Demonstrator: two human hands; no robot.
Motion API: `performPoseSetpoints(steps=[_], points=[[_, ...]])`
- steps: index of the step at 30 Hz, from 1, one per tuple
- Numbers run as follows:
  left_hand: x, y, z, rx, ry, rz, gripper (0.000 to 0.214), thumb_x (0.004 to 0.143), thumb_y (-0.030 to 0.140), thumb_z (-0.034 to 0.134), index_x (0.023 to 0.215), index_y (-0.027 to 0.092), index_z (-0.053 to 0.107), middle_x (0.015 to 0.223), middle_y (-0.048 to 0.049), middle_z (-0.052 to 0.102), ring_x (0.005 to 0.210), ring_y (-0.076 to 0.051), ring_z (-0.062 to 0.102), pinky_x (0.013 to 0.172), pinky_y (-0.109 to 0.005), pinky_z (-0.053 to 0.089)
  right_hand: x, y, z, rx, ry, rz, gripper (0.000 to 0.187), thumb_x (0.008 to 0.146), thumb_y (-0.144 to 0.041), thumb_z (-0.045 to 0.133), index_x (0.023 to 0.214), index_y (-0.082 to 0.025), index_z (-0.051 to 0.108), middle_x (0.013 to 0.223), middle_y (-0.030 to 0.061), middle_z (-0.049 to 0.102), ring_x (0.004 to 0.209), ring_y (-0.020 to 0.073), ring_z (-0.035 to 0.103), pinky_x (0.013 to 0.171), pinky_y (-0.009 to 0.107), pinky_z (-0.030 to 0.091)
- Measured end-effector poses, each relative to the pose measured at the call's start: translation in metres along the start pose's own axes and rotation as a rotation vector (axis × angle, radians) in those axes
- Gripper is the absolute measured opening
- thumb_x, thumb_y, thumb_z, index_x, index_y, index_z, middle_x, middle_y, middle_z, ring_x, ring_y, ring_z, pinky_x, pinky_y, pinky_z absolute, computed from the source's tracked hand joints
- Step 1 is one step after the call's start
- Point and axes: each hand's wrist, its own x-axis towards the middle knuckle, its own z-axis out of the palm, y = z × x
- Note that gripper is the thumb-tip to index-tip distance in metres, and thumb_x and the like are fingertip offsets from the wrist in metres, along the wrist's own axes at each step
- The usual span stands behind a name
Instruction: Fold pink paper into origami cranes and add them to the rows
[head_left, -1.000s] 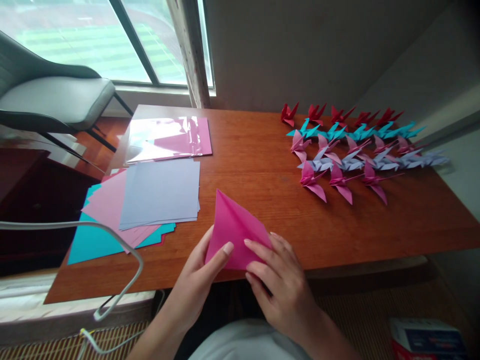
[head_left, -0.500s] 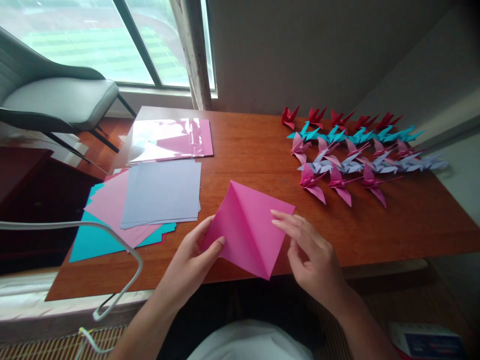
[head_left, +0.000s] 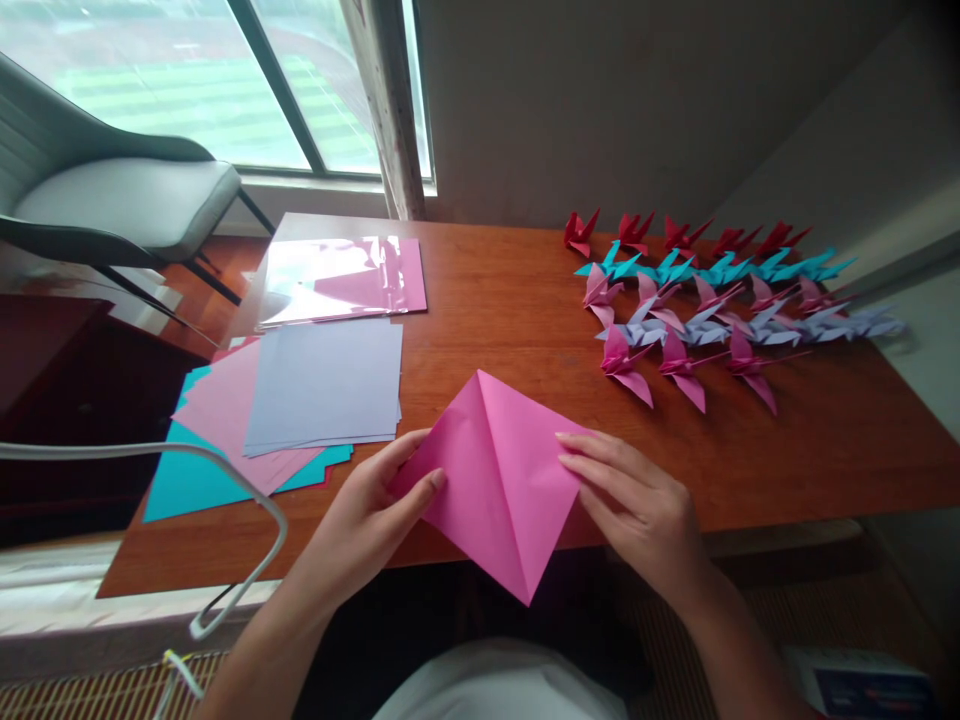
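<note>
A pink square of paper [head_left: 499, 470] with a diagonal crease lies unfolded at the near edge of the wooden table [head_left: 525, 300], one corner hanging past the edge. My left hand [head_left: 379, 500] pinches its left corner between thumb and fingers. My right hand [head_left: 637, 505] holds its right corner, fingers stretched along the paper. Rows of folded paper cranes [head_left: 705, 300] in red, teal, pink and lilac stand at the table's far right.
Loose sheets lie at the left: a lilac stack [head_left: 322, 385] on pale pink and teal sheets [head_left: 180, 485], and a glossy plastic-wrapped pack [head_left: 337, 280] behind them. A grey chair [head_left: 112, 200] stands by the window. A white cable [head_left: 225, 590] loops at the lower left.
The pink paper, folded into a triangle a second ago, has been opened out into a square; my hands moved apart to its left and right corners.
</note>
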Motion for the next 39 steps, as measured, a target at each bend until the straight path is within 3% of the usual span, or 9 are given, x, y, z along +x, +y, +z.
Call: performPoseSetpoints(steps=[8, 17, 20, 24, 30, 35, 39], points=[[-0.005, 0.007, 0.006, -0.131, 0.033, -0.02, 0.05, 0.08, 0.042, 0.078, 0.123, 0.02, 0.07, 0.112, -0.0086, 0.076, 0.103, -0.029, 0.069, 0.081, -0.03, 0.058, -0.006, 0.003, -0.014, 0.007, -0.024, -0.061, 0.043, 0.088, -0.003, 0.065, 0.123, -0.028, 0.072, 0.117, 0.0055, 0.076, 0.113, 0.0246, 0.07, 0.099, 0.042, 0.061], [-0.008, 0.007, 0.004, -0.187, 0.004, -0.036, 0.042, 0.082, 0.039, 0.078, 0.119, 0.021, 0.073, 0.107, -0.0068, 0.076, 0.095, -0.023, 0.07, 0.081, -0.027, 0.058, -0.004, 0.005, -0.019, 0.115, -0.061, -0.001, 0.029, 0.087, -0.006, 0.067, 0.106, -0.027, 0.076, 0.113, 0.0058, 0.076, 0.116, 0.026, 0.066, 0.096, 0.046, 0.059], [-0.008, 0.008, 0.003, -0.188, 0.006, -0.04, 0.035, 0.082, 0.038, 0.077, 0.113, 0.02, 0.075, 0.106, -0.0064, 0.076, 0.093, -0.022, 0.07, 0.079, -0.026, 0.057, -0.004, 0.005, -0.019, 0.173, -0.057, 0.087, 0.021, 0.087, -0.01, 0.068, 0.096, -0.027, 0.076, 0.13, 0.0074, 0.069, 0.123, 0.0281, 0.061, 0.095, 0.046, 0.058], [-0.008, 0.008, 0.005, -0.234, 0.005, -0.05, 0.034, 0.081, 0.038, 0.078, 0.11, 0.02, 0.076, 0.104, -0.0068, 0.077, 0.093, -0.022, 0.07, 0.08, -0.026, 0.057, -0.006, 0.005, -0.016, 0.379, -0.091, 0.334, 0.006, 0.089, -0.021, 0.069, 0.089, -0.025, 0.073, 0.145, 0.0089, 0.059, 0.127, 0.0285, 0.061, 0.098, 0.045, 0.057], [-0.01, 0.007, 0.009, -0.367, 0.0, -0.094, 0.034, 0.082, 0.034, 0.078, 0.113, 0.02, 0.075, 0.103, -0.0068, 0.078, 0.093, -0.02, 0.071, 0.077, -0.022, 0.055, -0.004, 0.003, -0.006, 0.749, -0.018, 0.571, 0.009, 0.089, -0.029, 0.072, 0.084, -0.022, 0.069, 0.138, 0.0115, 0.065, 0.13, 0.0283, 0.06, 0.098, 0.041, 0.058], [-0.011, 0.009, 0.011, -0.295, 0.005, -0.093, 0.035, 0.082, 0.038, 0.077, 0.111, 0.018, 0.074, 0.102, -0.0076, 0.077, 0.087, -0.021, 0.07, 0.077, -0.025, 0.056, 0.001, -0.005, -0.005, 0.785, 0.09, 0.678, 0.013, 0.088, -0.032, 0.073, 0.083, -0.021, 0.068, 0.133, 0.0126, 0.068, 0.123, 0.0281, 0.064, 0.102, 0.043, 0.054], [-0.012, 0.014, 0.009, -0.178, -0.001, -0.063, 0.039, 0.084, 0.044, 0.074, 0.115, 0.021, 0.073, 0.115, -0.0088, 0.074, 0.106, -0.026, 0.068, 0.084, -0.027, 0.055, 0.003, -0.008, -0.006, 0.787, 0.121, 0.704, 0.011, 0.087, -0.031, 0.074, 0.084, -0.022, 0.069, 0.128, 0.0105, 0.07, 0.121, 0.0261, 0.065, 0.101, 0.04, 0.054]])
